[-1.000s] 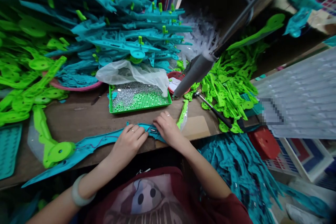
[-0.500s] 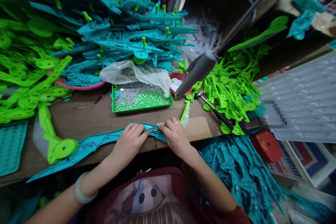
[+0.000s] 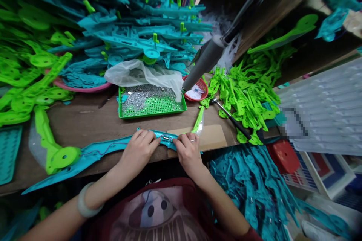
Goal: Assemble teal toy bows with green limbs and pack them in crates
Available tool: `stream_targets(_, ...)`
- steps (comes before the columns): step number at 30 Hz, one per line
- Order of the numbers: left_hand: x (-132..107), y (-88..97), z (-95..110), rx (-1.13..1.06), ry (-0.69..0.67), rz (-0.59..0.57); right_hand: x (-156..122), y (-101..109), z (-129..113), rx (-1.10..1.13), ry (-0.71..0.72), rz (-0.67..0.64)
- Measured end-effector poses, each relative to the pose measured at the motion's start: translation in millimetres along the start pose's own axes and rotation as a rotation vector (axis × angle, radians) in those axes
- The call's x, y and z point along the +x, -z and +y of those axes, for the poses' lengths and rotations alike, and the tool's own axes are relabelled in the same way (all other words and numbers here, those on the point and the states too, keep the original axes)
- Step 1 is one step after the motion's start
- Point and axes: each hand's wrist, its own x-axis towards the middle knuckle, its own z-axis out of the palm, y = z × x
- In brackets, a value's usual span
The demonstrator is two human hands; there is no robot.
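A long teal plastic sword-shaped part point(image 3: 93, 154) lies along the near edge of the wooden table point(image 3: 93, 124). My left hand point(image 3: 140, 148) presses down on it with curled fingers. My right hand point(image 3: 188, 150) pinches the same part just right of a small metal piece point(image 3: 166, 139) set in it. A thin wire runs along the teal part to the left. A green part with a round disc point(image 3: 56, 154) lies left of my hands.
A green tray of small metal screws point(image 3: 149, 104) sits behind my hands under a plastic bag point(image 3: 138, 75). A red basket point(image 3: 199, 91), a grey padded pole point(image 3: 205, 62) and a hammer point(image 3: 230, 117) stand to the right. Teal and green parts are heaped behind and on both sides.
My right hand has slid a little toward me and to the right along the teal part. My left hand has stayed in place on it.
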Motion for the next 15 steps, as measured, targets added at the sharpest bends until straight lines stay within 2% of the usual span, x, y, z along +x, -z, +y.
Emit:
stream_targets(9, -2.1, -0.6, 4.2, 0.037, -0.015, -0.005, 0.7, 3.6, 5.5, 0.044, 0.035, -0.028)
stream_targets(15, 1.7, 1.6, 7.7, 0.052, 0.01, -0.026, 0.6, 1.2, 8.1, 0.138, -0.017, -0.019)
